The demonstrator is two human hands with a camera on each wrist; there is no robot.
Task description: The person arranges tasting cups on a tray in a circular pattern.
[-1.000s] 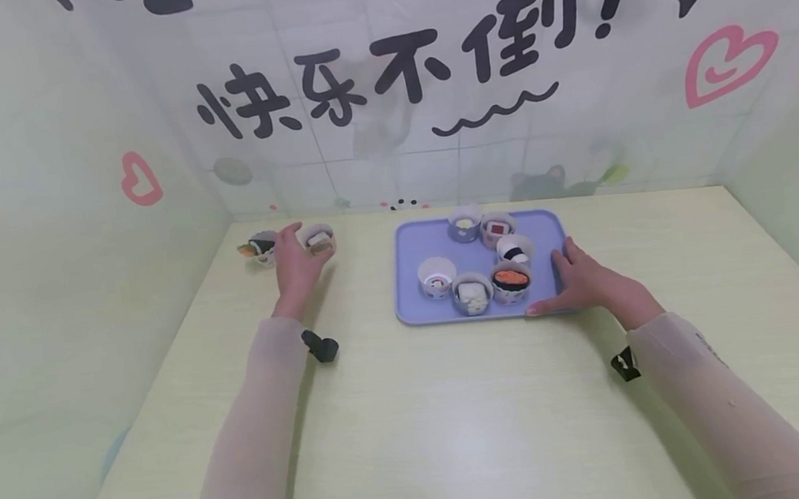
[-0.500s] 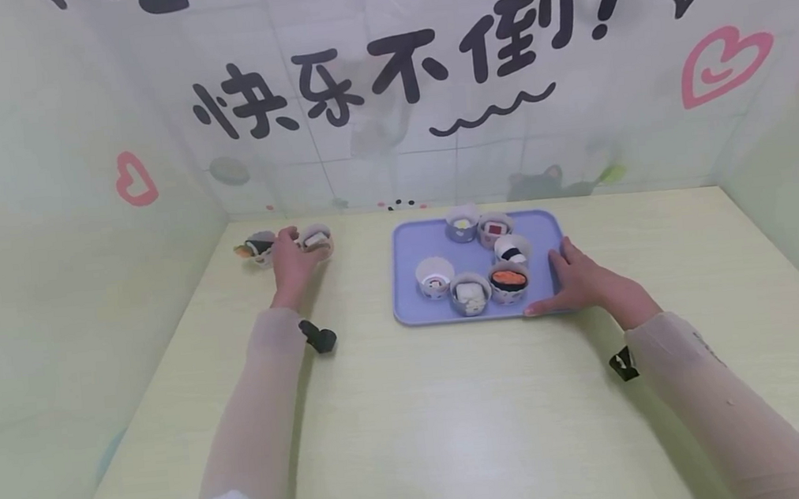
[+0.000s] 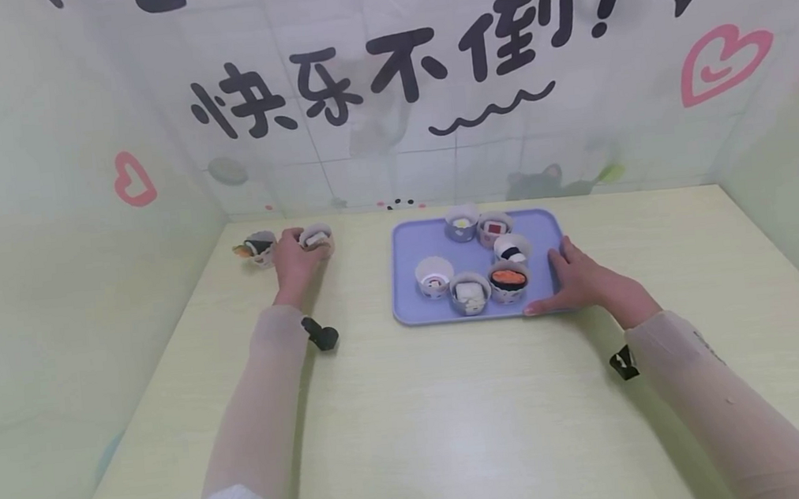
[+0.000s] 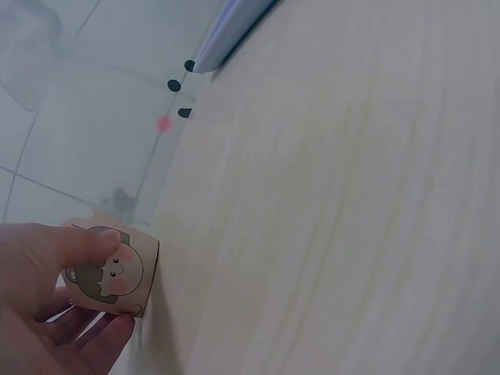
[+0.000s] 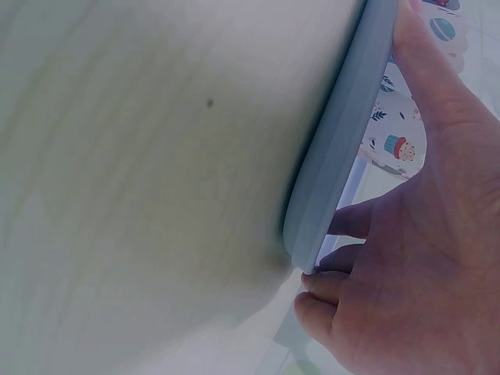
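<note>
My left hand [image 3: 296,266] holds a small paper baking cup [image 3: 329,246] at the back left of the table. Inside that cup sits a whitish piece of toy sushi [image 3: 315,241]. The left wrist view shows the thumb against the cartoon face on the cup [image 4: 129,273], with fingers beneath. My right hand [image 3: 581,281] holds the near right corner of a lavender tray [image 3: 403,249], thumb along the front edge, fingers at the right side. In the right wrist view several fingers bend over the tray rim [image 5: 336,156].
Another cup [image 3: 266,250] with a dark and orange roll stands left of my left hand. Several cups are on the tray, including ones with orange-topped sushi [image 3: 509,279] and a white piece [image 3: 470,294]. A printed sheet [image 3: 388,124] hangs behind the table [image 3: 415,422].
The left fingers have settled closer around the cup with the whitish piece, with only slight movement. The right hand and the tray stay in place.
</note>
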